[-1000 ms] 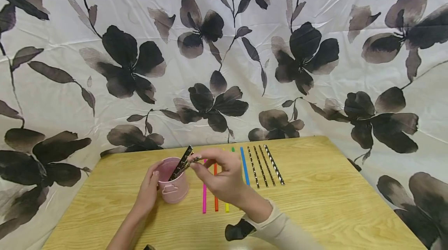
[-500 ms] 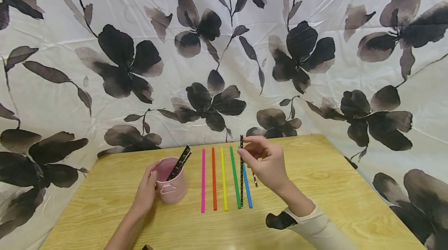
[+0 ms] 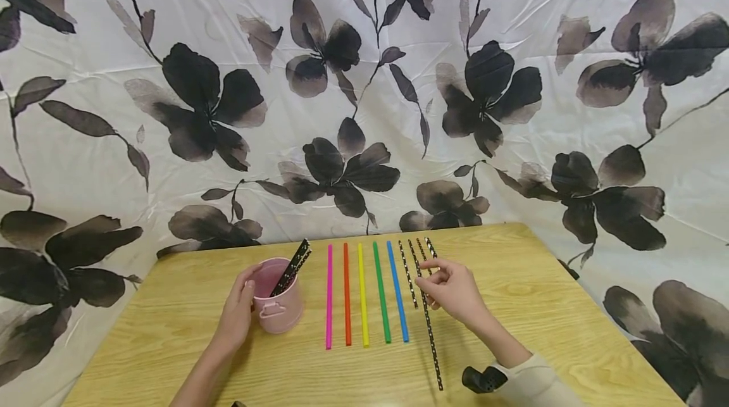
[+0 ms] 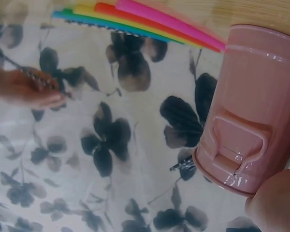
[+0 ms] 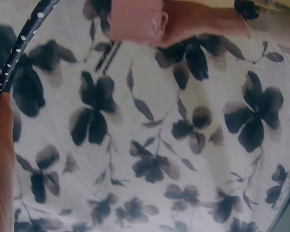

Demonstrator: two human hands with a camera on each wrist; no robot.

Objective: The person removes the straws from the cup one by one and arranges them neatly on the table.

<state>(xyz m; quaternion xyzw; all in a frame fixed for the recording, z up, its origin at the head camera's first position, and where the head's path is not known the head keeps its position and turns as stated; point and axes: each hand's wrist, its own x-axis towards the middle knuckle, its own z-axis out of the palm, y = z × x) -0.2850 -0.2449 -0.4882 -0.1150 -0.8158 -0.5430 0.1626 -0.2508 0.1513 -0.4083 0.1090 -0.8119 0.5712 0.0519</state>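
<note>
My left hand (image 3: 236, 312) grips a small pink metal bucket (image 3: 285, 312) by its left side, thumb at the rim. Black patterned straws (image 3: 293, 268) lean inside it, their tops sticking out toward the right. My right hand (image 3: 455, 290) pinches a black straw with white dots (image 3: 434, 347) between thumb and fingers, its lower end slanting toward me. That hand is over the patterned straws (image 3: 407, 274) at the right of the row and partly hides them. In the right wrist view the dotted straw (image 5: 21, 46) runs up from the fingertips.
Left of the patterned straws lie straws in a row: pink (image 3: 328, 299), red (image 3: 347, 296), yellow (image 3: 362, 296), green (image 3: 381, 293) and blue (image 3: 397, 293). They rest on a wooden table (image 3: 188, 293). A floral cloth (image 3: 364, 103) hangs behind its far edge.
My right hand has moved from the bucket rightward across the coloured straws, carrying the dotted straw, which has swung lower end toward me. The left hand and bucket stay in place.
</note>
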